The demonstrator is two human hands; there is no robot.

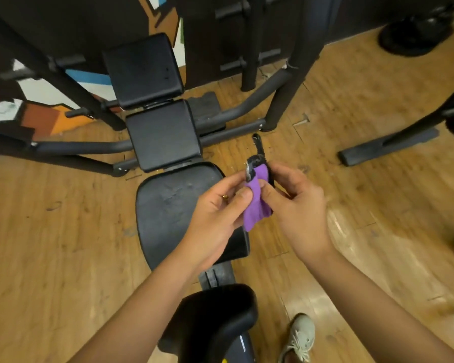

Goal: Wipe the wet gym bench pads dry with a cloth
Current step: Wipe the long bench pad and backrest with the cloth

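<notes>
A black gym bench runs away from me: a large pad [173, 205] with wet marks in the middle, a square pad [163, 134] beyond it, a head pad [143, 69] at the far end, and a small rounded pad [215, 318] nearest me. A purple cloth [256, 203] hangs above the large pad's right edge. My left hand [218, 208] pinches it between thumb and fingers. My right hand [296, 205] grips the cloth's other side together with a black sleeve-like thing with a strap [257, 158].
Black machine frame bars [281, 100] cross behind and beside the bench on a wooden floor [63, 244]. A second machine's foot [388, 145] lies at the right. My grey shoe [299, 339] stands right of the near pad. Dark weight plates [417, 32] sit far right.
</notes>
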